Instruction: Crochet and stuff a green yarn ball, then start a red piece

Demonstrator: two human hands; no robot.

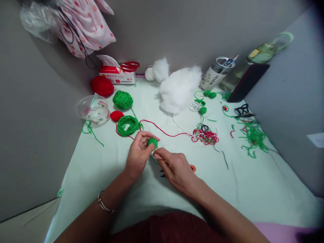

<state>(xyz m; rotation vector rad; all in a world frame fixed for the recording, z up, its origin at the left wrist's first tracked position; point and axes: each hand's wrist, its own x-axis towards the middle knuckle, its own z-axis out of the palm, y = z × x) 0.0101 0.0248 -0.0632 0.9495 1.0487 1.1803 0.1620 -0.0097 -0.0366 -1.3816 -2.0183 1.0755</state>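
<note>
At a pale table (pixel 253 199), I pinched a small green yarn ball (pixel 153 143) between the thumb and fingers of my left hand (pixel 138 151), while my right hand (pixel 174 167) closed around a slim tool (pixel 165 161), its tip near the ball. The step in hand looked like working a stitch at its lower edge; the next move, I judged, called for a steady left hold and a slight turn of the tool. Scissors (pixel 194 168) lay partly hidden beneath my right hand.
</note>
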